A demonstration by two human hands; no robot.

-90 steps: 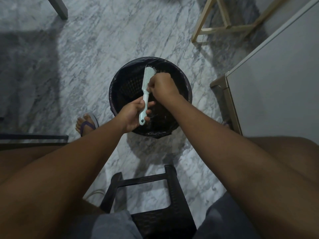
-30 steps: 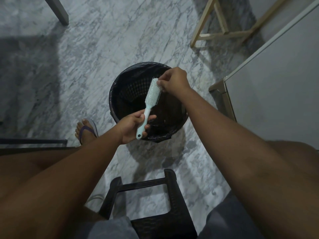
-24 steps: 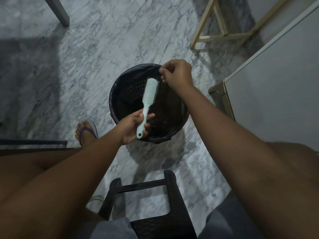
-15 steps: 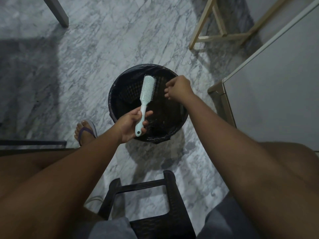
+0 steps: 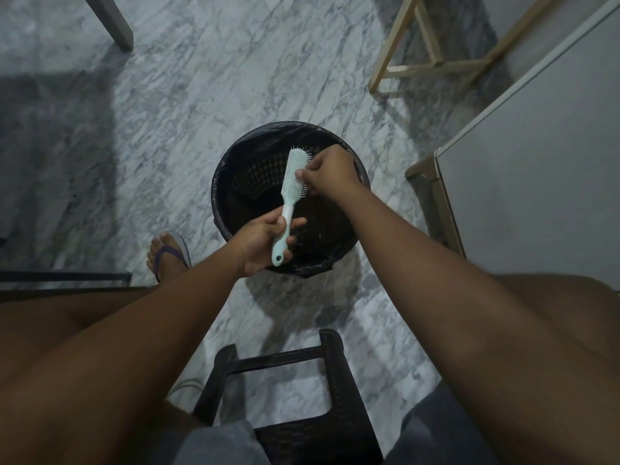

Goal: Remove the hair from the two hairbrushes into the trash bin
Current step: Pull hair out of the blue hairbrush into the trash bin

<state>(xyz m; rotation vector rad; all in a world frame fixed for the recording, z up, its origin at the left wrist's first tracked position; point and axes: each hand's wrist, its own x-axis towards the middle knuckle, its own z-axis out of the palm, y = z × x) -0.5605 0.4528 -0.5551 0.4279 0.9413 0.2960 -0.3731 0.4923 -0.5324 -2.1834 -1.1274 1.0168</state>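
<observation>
A pale mint hairbrush (image 5: 292, 182) is held over the round black trash bin (image 5: 235, 162), which is lined with a dark bag. My left hand (image 5: 263, 241) grips the brush's handle, bristles facing right. My right hand (image 5: 327, 172) is at the bristle side of the brush head, thumb and fingertips pinched together on the bristles. Any hair between the fingers is too fine to make out. Only one hairbrush is in view.
The bin stands on a grey marble floor. A dark plastic stool (image 5: 295, 414) is under me, near the frame's bottom. A white cabinet (image 5: 536, 182) stands at the right, a wooden frame (image 5: 432, 62) at the back right. A sandalled foot (image 5: 167, 256) is left of the bin.
My right hand pulled up and away from the brush, dropped over the bin with fingers apart, then came back and pinched at the bristles. The left hand kept hold of the brush.
</observation>
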